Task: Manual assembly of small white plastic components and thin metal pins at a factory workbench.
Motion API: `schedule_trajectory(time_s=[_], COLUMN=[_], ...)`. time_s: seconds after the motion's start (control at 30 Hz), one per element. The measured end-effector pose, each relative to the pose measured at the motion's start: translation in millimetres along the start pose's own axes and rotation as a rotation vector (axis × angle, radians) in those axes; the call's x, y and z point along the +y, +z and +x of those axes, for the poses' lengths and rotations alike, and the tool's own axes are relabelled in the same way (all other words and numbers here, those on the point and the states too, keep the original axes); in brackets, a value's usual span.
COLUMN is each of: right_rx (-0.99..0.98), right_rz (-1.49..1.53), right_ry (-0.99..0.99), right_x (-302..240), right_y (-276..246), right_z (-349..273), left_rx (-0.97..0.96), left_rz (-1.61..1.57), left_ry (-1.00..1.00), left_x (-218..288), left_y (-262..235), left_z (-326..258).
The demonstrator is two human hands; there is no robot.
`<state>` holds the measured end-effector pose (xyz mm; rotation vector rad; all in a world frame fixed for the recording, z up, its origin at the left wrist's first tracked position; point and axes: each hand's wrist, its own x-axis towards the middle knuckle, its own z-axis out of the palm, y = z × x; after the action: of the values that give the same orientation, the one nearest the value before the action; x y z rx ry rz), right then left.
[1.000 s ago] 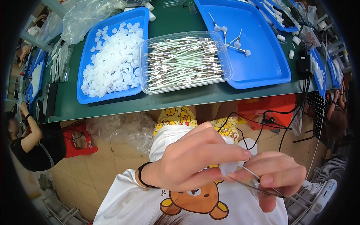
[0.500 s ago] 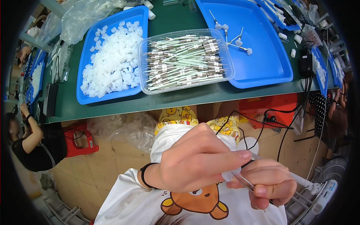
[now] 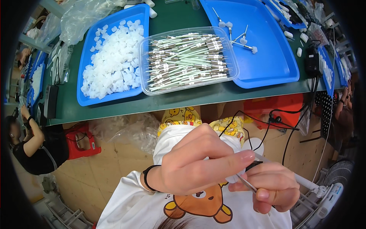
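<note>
In front of my chest, my left hand is closed in a pinch on a small translucent white plastic cap. My right hand grips a thin pointed metal tool, perhaps tweezers, whose tip meets the cap. Between the hands shows a dark piece; my fingers hide most of it. Ahead on the table, a clear plastic tub holds many thin pale-green and brown rods. Left of it, a blue tray carries a heap of white caps.
A second blue tray at the right holds several capped rods. A black box with cables sits at the green table's right. Red stools stand below. A fan is at lower right; another person sits left.
The metal tool's tip and my right fingers have shifted slightly at the cap. More of the dark piece shows between my hands. Both hands keep their grip.
</note>
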<state>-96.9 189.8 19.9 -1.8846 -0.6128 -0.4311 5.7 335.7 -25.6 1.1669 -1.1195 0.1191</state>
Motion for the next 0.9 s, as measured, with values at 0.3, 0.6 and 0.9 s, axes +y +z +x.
schedule_trajectory(time_s=[0.3,0.6,0.9], right_rx=[-0.080,-0.097,0.006], right_rz=[-0.325,-0.431,-0.493], right_ry=[-0.049,-0.233,-0.530], right_x=[-3,11,34], right_y=[1,-1,0], right_z=[-1,-1,2], left_rx=[0.037,0.049,-0.013], left_rz=[0.098,0.106,0.103], left_ry=[-0.112,-0.229,-0.200], left_x=[6,11,13], left_y=[3,5,3], left_z=[-1,-1,0])
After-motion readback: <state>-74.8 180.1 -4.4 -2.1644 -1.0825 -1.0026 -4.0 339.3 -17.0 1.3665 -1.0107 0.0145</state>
